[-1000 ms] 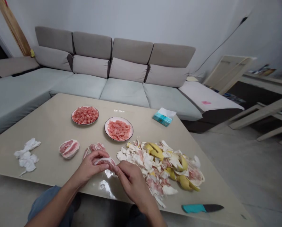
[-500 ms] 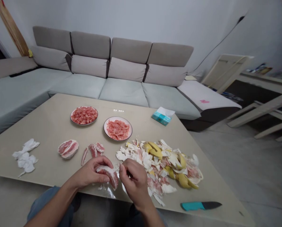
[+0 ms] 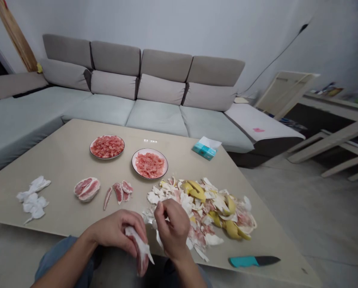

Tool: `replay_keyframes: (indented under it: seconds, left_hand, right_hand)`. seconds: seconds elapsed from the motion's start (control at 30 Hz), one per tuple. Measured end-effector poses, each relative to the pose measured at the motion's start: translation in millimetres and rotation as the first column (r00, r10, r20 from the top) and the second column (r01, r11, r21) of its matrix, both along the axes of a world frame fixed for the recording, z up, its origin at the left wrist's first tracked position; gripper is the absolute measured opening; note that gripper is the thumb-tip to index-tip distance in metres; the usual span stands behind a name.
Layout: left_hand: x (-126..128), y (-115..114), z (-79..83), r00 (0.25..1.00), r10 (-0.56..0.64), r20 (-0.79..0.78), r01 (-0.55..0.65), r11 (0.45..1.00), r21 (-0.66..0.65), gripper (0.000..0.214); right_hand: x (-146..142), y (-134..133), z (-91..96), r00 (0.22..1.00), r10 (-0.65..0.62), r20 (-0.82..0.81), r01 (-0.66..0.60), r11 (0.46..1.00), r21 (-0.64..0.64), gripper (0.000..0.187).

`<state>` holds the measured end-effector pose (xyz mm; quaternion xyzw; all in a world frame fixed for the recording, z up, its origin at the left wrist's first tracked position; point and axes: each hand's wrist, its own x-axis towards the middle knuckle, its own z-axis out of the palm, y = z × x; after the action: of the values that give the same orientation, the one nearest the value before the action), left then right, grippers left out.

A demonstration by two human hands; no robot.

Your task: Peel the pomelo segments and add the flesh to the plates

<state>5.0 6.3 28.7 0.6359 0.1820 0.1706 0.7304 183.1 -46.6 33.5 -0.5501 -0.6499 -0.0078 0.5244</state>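
A pomelo segment (image 3: 140, 248) with pink flesh and white membrane is in my left hand (image 3: 122, 232), fingers wrapped round it near the table's front edge. A loose strip of white membrane hangs from its right side. My right hand (image 3: 173, 228) is closed just right of it, in front of the peel pile; whether anything is between its fingers I cannot see. Several pomelo segments (image 3: 119, 193) lie beyond my left hand. To their left rests a larger pomelo piece (image 3: 87, 189) of joined segments.
A heap of yellow and white peel (image 3: 203, 208) covers the table's right side. Two plates of pink pulp, a left plate (image 3: 107, 157) and a right plate (image 3: 164, 172), stand farther back. A knife (image 3: 253, 261), tissue box (image 3: 204, 150) and crumpled tissues (image 3: 33, 202) lie around.
My left hand has come down and closer with the segment, which now tilts more steeply, a membrane strip hanging loose. My right hand has moved little and stays closed.
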Motion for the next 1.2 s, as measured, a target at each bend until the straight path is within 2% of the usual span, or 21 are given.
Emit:
replay_keyframes:
  seconds: [0.03, 0.1, 0.17, 0.23, 0.33, 0.43, 0.5, 0.53, 0.6, 0.63, 0.7, 0.77, 0.83, 0.9, 0.97, 1.03, 1.07, 1.13, 1.2]
  left_hand:
    - [1.3, -1.2, 0.2, 1.000, -0.022, -0.020, 0.023, 0.999, 0.037, 0.026]
    - [3.3, -2.8, -1.0, 0.999, 0.024, -0.049, -0.022, 0.999, 0.033, 0.029]
    - [3.5, -2.7, -4.0, 0.991, 0.122, -0.057, -0.125, 0.991, -0.039, 0.035]
    - [2.7, -1.3, -7.9, 0.980, 0.196, -0.034, -0.198, 0.973, -0.115, 0.039]
    - [3.0, 0.7, -14.1, 0.960, 0.273, 0.059, -0.256, 0.945, -0.205, 0.039]
    - [6.5, 0.2, -19.5, 0.925, 0.350, 0.147, -0.288, 0.900, -0.327, 0.039]
    - [9.0, -1.1, -21.5, 0.908, 0.386, 0.160, -0.299, 0.868, -0.397, 0.040]
    - [9.9, -1.6, -22.0, 0.906, 0.394, 0.155, -0.302, 0.859, -0.414, 0.041]
    - [10.4, -2.5, -21.8, 0.908, 0.396, 0.140, -0.307, 0.853, -0.421, 0.040]
    - [10.0, -2.7, -21.2, 0.911, 0.389, 0.133, -0.304, 0.856, -0.418, 0.040]
    - [8.6, -2.8, -19.7, 0.924, 0.363, 0.120, -0.286, 0.865, -0.411, 0.038]
    - [7.3, -2.7, -18.2, 0.939, 0.327, 0.106, -0.261, 0.878, -0.402, 0.037]
    - [7.9, -2.7, -17.3, 0.938, 0.329, 0.111, -0.265, 0.884, -0.385, 0.041]
    - [11.7, -3.3, -17.2, 0.912, 0.387, 0.138, -0.294, 0.849, -0.439, 0.050]
    - [18.4, -5.0, -17.9, 0.863, 0.477, 0.164, -0.308, 0.756, -0.577, 0.054]
    - [26.0, -8.0, -19.2, 0.829, 0.535, 0.162, -0.274, 0.642, -0.716, 0.047]
    - [29.4, -10.0, -19.8, 0.828, 0.539, 0.158, -0.248, 0.603, -0.758, 0.043]
    - [34.1, -14.2, -20.9, 0.834, 0.530, 0.155, -0.223, 0.580, -0.784, 0.032]
    - [35.8, -18.1, -21.2, 0.825, 0.548, 0.141, -0.265, 0.595, -0.759, 0.023]
  right_hand:
    - [2.3, 1.1, 1.5, 1.000, -0.016, -0.002, 0.016, 1.000, -0.019, 0.033]
    - [7.8, 2.8, 5.7, 0.999, 0.026, -0.038, -0.030, 0.994, -0.107, 0.033]
    - [16.2, 4.3, 8.9, 0.989, 0.094, -0.113, -0.116, 0.972, -0.206, 0.030]
    - [30.1, 6.4, 7.4, 0.983, 0.097, -0.153, -0.136, 0.955, -0.265, 0.025]
    - [60.1, 10.2, -5.5, 0.999, -0.012, -0.045, -0.003, 0.946, -0.324, 0.019]
    - [83.7, 10.5, -18.3, 0.972, -0.195, 0.135, 0.231, 0.905, -0.357, 0.023]
    - [85.1, 6.7, -17.5, 0.965, -0.226, 0.131, 0.259, 0.889, -0.377, 0.022]
    - [81.0, 3.8, -13.7, 0.981, -0.183, 0.067, 0.194, 0.899, -0.393, 0.025]
    - [65.6, -2.8, -1.8, 0.988, 0.009, -0.154, -0.072, 0.912, -0.404, 0.023]
    - [56.0, -5.9, 4.8, 0.955, 0.120, -0.270, -0.222, 0.895, -0.386, 0.018]
    - [37.1, -10.4, 16.2, 0.854, 0.304, -0.423, -0.458, 0.825, -0.330, 0.036]
    - [22.0, -12.0, 22.6, 0.800, 0.389, -0.457, -0.546, 0.787, -0.286, 0.035]
    - [12.1, -11.7, 23.6, 0.815, 0.391, -0.429, -0.524, 0.813, -0.254, 0.014]
    - [5.9, -10.9, 19.9, 0.857, 0.351, -0.378, -0.448, 0.869, -0.210, 0.010]
    - [1.1, -10.6, 12.4, 0.909, 0.307, -0.283, -0.359, 0.920, -0.155, 0.014]
    - [-4.0, -10.8, 2.1, 0.952, 0.272, -0.139, -0.287, 0.952, -0.103, 0.016]
    - [-6.8, -10.9, -3.6, 0.965, 0.254, -0.068, -0.259, 0.962, -0.087, 0.017]
    - [-13.0, -10.8, -14.2, 0.975, 0.220, 0.032, -0.217, 0.972, -0.086, 0.017]
    - [-19.0, -10.0, -21.3, 0.978, 0.197, 0.062, -0.191, 0.977, -0.094, 0.018]
